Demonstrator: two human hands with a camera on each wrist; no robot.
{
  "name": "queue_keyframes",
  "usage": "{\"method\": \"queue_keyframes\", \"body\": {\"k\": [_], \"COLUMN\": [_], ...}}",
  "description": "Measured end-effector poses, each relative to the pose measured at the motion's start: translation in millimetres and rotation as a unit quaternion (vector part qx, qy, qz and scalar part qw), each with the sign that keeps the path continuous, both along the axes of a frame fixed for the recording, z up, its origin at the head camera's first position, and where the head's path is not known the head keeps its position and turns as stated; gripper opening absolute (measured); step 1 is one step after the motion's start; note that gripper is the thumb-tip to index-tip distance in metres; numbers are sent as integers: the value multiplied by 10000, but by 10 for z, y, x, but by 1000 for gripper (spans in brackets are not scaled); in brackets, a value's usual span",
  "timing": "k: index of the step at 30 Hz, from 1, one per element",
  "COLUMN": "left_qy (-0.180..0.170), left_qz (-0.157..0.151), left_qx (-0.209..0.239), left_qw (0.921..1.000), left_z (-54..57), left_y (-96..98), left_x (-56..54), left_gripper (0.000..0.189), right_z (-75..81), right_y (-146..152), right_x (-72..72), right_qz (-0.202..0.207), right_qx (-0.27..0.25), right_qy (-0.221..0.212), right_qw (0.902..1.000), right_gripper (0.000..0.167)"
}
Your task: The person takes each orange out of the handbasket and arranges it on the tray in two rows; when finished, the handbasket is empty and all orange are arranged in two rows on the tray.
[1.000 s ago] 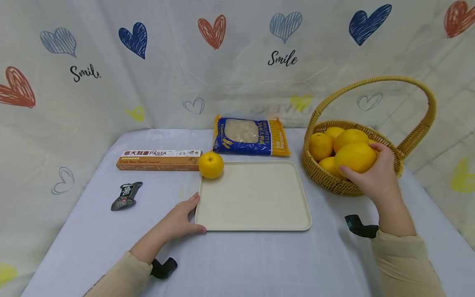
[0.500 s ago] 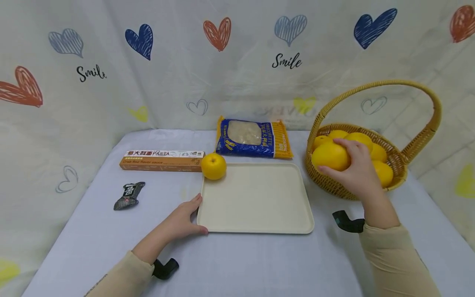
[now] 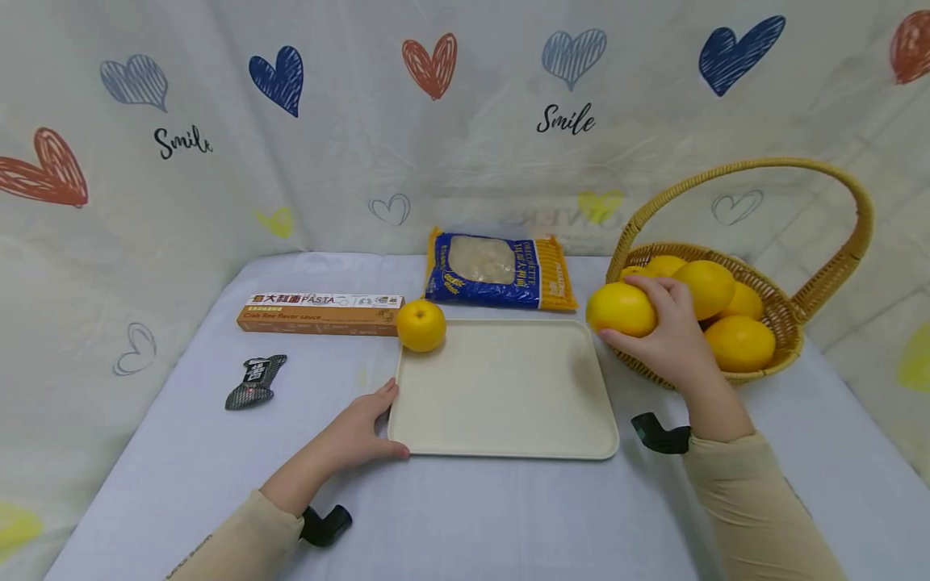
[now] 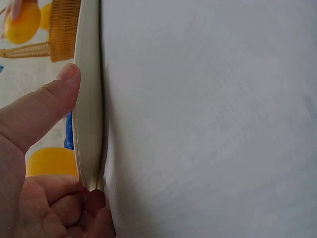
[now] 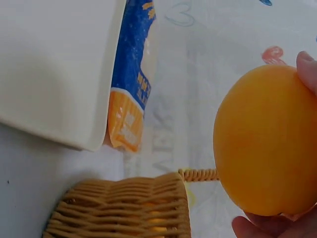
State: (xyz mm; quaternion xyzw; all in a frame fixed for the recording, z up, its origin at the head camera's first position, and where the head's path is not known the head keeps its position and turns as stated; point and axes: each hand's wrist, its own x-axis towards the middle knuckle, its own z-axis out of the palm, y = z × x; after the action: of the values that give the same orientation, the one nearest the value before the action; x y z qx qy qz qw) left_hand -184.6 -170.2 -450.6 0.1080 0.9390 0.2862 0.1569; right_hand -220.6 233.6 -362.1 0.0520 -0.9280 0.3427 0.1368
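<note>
My right hand holds an oval, smooth yellow fruit between thumb and fingers, over the basket's left rim and near the tray's right back corner. In the right wrist view this fruit fills the right side. My left hand grips the front left corner of a cream rectangular tray, thumb at the front edge and fingers along the left side. The left wrist view has the thumb against the tray's rim. On the tray's back left corner sits a round yellow fruit.
A wicker basket with a tall handle stands at the right, holding several yellow fruits. Behind the tray lies a blue and yellow pasta bag. To the left are a pasta box and a small black packet.
My right hand has lifted the oval yellow fruit from the basket and carried it left towards the tray. The left hand stays at the tray's corner. The head view has shifted slightly.
</note>
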Motion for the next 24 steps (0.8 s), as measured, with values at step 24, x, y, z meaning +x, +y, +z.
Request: {"method": "queue_keyframes", "body": {"k": [24], "left_qy": [109], "left_qz": [-14], "left_qx": [-67], "left_qw": [9999], "left_z": [-36], "left_y": [-5], "left_x": [-22], "left_gripper": [104], "right_z": [-156], "right_y": [-295], "right_x": [-138], "right_qz": [214], "right_qx": [-265], "right_qy": [-204], "right_qw": [9992], "right_gripper": [90]}}
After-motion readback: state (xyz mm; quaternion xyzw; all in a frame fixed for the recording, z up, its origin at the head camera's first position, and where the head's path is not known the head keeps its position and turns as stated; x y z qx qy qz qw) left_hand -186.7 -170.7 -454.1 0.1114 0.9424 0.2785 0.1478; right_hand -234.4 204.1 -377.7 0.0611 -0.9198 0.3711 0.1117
